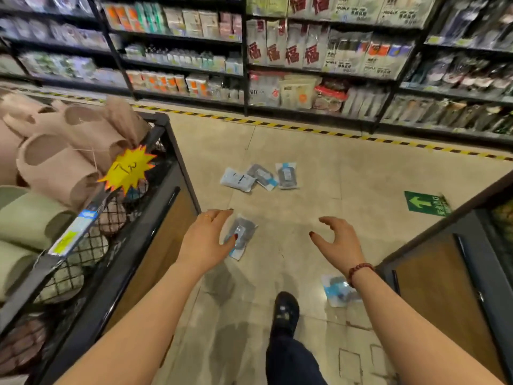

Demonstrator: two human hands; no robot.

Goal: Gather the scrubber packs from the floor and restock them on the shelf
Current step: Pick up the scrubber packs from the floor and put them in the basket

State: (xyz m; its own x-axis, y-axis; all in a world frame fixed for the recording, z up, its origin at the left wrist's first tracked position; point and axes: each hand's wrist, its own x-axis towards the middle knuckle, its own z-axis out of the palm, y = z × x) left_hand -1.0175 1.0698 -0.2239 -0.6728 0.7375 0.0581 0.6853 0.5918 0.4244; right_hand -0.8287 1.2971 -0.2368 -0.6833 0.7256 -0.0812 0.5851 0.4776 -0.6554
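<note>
Several scrubber packs in clear and blue wrappers lie on the beige tiled floor. Three lie together ahead: a pale one, a grey one and another grey one. A fourth pack lies just right of my left hand, whose fingers are spread and hold nothing. A fifth pack lies partly under my right wrist. My right hand hovers with relaxed, loosely bent fingers, empty. Black shelves full of packaged goods line the far side.
A black wire bin of pink and green slippers with a yellow price star stands at the left. A wooden-fronted display unit stands at the right. My dark shoe is on the floor below. Yellow-black tape runs before the shelves.
</note>
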